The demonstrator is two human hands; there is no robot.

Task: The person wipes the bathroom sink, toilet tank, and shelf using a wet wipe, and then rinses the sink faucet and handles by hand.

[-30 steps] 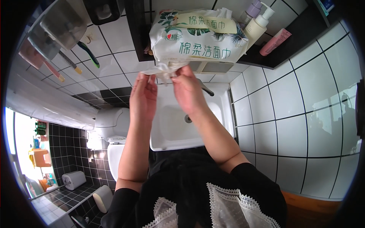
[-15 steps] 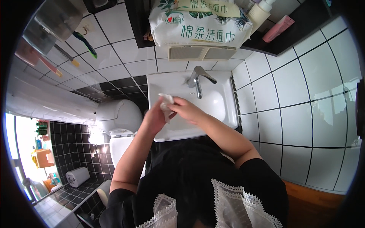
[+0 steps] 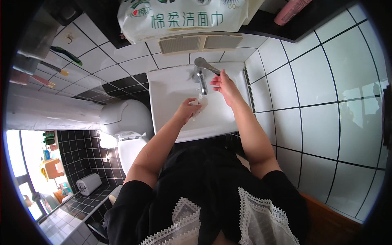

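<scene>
In my left hand (image 3: 188,111) is a crumpled, thin white wipe (image 3: 200,108), with the fingers closed around it. It sits just below the spout of the chrome faucet (image 3: 199,77), above the white washbasin (image 3: 163,124). My right hand (image 3: 227,89) is raised at the tip of the faucet's lever (image 3: 211,68). Its thumb points up beside the lever end and the other fingers stretch leftward, apart, below it; the thumb seems to touch the lever. Whether water runs from the spout, I cannot tell.
Above the basin, a dark shelf (image 3: 267,33) carries a white soft pack of face wipes (image 3: 183,22) and a pink tube (image 3: 290,12). Toothbrushes (image 3: 67,55) hang at the upper left. A toilet (image 3: 131,152) and a rounded grey-white bin (image 3: 126,116) stand left; a tiled wall (image 3: 318,122) rises right.
My hands have separated. The left has moved right with the wipe to below the spout, while the right has let go of the wipe and risen to the faucet lever. The view has shifted slightly.
</scene>
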